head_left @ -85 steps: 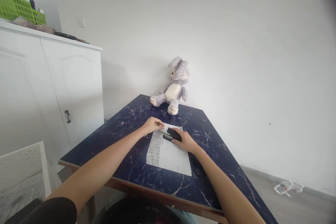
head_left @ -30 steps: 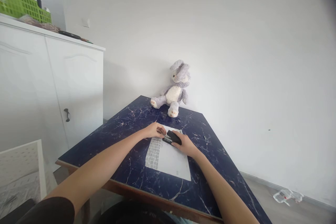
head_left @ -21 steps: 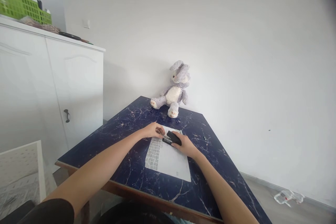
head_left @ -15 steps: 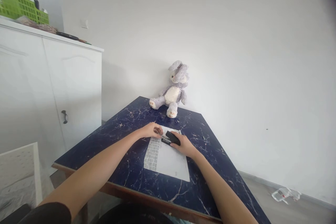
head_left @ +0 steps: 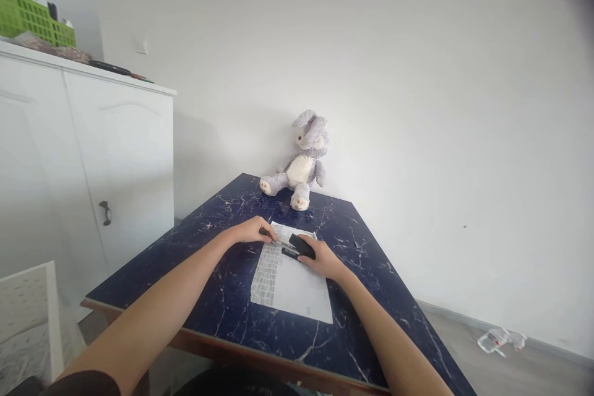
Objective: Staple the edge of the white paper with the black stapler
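Note:
A black stapler [head_left: 302, 246] is opened into two arms above a printed sheet of paper [head_left: 297, 291]. My right hand [head_left: 322, 258] is closed around its rear end. My left hand [head_left: 256, 230] is just left of the stapler, thumb and fingers pinched together on a thin silvery strip [head_left: 280, 242] that reaches toward the stapler's open mouth. The strip is too small to tell exactly what it is. Small grey brick-like print covers the left side of the paper, which lies flat on the table.
The table [head_left: 223, 303] has a dark blue marbled top. A grey plush rabbit [head_left: 301, 170] sits at its far end against the wall. To the left stands a white cabinet [head_left: 134, 154] with a green basket [head_left: 37, 21] on top. A plastic bag [head_left: 501, 340] lies on the floor at right.
My left hand has drawn slightly left from the stapler, and the silvery strip now shows between its fingers and the stapler. My right hand keeps its hold. The whole view has shifted slightly.

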The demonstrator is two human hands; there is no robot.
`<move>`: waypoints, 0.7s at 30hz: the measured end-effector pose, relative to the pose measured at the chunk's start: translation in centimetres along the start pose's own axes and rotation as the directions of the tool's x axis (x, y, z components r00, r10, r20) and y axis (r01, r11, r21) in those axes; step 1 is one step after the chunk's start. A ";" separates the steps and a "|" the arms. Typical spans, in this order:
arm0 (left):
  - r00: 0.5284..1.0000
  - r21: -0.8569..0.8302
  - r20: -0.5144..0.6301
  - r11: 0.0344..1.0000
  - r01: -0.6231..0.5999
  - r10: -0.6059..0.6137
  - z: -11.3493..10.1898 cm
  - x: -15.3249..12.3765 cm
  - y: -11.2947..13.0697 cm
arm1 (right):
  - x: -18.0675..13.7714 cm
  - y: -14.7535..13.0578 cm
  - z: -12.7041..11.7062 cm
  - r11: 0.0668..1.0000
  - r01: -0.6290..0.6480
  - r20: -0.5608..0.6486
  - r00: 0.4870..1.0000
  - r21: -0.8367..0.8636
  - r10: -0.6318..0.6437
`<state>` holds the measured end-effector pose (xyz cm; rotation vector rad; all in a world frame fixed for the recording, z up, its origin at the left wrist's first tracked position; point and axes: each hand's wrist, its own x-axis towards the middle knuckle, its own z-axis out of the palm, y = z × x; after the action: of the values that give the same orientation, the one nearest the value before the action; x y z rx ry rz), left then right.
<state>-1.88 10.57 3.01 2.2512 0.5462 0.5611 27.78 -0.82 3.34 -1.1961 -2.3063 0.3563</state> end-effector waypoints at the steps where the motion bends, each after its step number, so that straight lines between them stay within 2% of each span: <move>1: 1.000 -0.004 0.000 1.000 0.006 -0.006 0.0 0.0 -0.2 | 0.0 0.0 0.0 1.000 -0.002 0.000 1.000 0.000 0.002; 7: 0.997 -0.055 -0.080 0.999 -0.002 -0.002 0.8 0.5 -1.0 | 0.0 0.4 0.2 1.000 0.005 -0.005 1.000 0.010 -0.004; 11: 0.990 -0.099 -0.144 0.995 -0.010 -0.004 1.6 0.9 -0.7 | 0.1 0.3 0.1 1.000 -0.005 -0.015 1.000 0.015 0.005; 21: 0.969 0.064 -0.246 0.998 0.013 0.003 3.6 1.8 0.2 | 0.1 0.5 0.4 1.000 0.008 -0.027 1.000 0.024 -0.008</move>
<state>1.61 9.41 1.32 2.2541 0.7022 0.8389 27.86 -0.44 2.74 -1.1726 -2.2772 0.3624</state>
